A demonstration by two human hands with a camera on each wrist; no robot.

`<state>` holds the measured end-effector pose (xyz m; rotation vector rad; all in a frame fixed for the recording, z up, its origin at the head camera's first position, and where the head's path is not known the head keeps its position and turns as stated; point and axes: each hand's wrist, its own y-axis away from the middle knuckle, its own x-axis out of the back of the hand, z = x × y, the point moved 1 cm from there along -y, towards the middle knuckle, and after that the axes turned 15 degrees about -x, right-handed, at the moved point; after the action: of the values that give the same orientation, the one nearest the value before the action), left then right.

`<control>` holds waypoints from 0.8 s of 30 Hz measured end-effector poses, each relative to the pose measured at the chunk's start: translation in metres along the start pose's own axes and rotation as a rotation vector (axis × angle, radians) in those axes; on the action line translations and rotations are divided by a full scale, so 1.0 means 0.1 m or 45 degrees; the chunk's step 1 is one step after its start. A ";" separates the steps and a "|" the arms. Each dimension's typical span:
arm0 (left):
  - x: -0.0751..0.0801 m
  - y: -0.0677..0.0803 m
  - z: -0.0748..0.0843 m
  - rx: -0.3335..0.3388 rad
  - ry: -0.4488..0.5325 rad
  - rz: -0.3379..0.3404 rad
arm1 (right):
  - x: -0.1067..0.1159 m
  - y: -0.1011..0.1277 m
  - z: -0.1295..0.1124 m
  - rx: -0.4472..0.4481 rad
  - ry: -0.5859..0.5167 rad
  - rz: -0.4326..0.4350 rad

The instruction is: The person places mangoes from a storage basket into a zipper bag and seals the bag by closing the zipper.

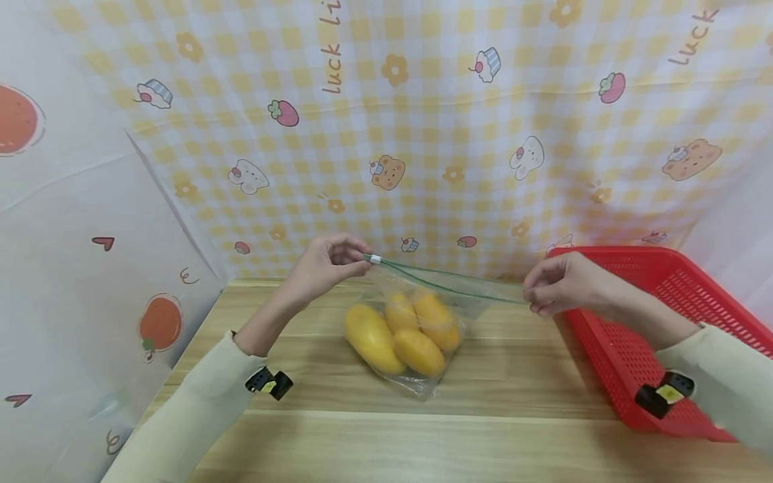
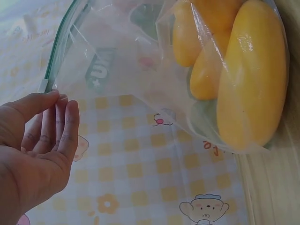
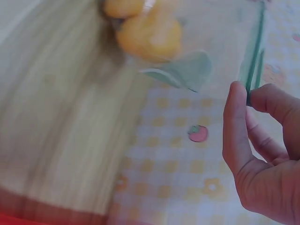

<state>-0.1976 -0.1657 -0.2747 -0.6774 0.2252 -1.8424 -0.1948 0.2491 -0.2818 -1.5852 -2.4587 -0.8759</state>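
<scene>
Bright, even light, soft shadows; head view bends at edges, right-wrist view blurred.

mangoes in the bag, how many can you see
4 mangoes in the clear bag: one at left, one at front, two behind. More may be hidden behind them.

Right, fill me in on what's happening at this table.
A person is holding a clear plastic zip bag of yellow mangoes over the light wooden table. The left hand pinches the end of the green zip strip with the small white slider; the right hand pinches the other end, pulling the strip taut between them. The bag's bottom rests on the table. A red plastic mesh basket sits at the right.
</scene>
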 end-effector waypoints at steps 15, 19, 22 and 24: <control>0.07 0.10 0.08 0.008 0.085 0.060 | 0.28 -0.07 -0.38 0.211 -0.005 0.329; 0.09 0.11 0.10 0.020 0.128 0.087 | 0.26 -0.10 -0.45 0.215 -0.008 0.422; 0.10 0.10 0.13 0.021 0.148 0.099 | 0.24 -0.12 -0.50 0.218 -0.075 0.471; 0.11 0.10 0.15 0.015 0.156 0.100 | 0.24 -0.14 -0.54 0.237 -0.124 0.486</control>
<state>-0.1837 -0.1771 -0.2631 -0.5403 0.3167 -1.8106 -0.2300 0.2367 -0.2339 -1.9694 -2.1082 -0.5072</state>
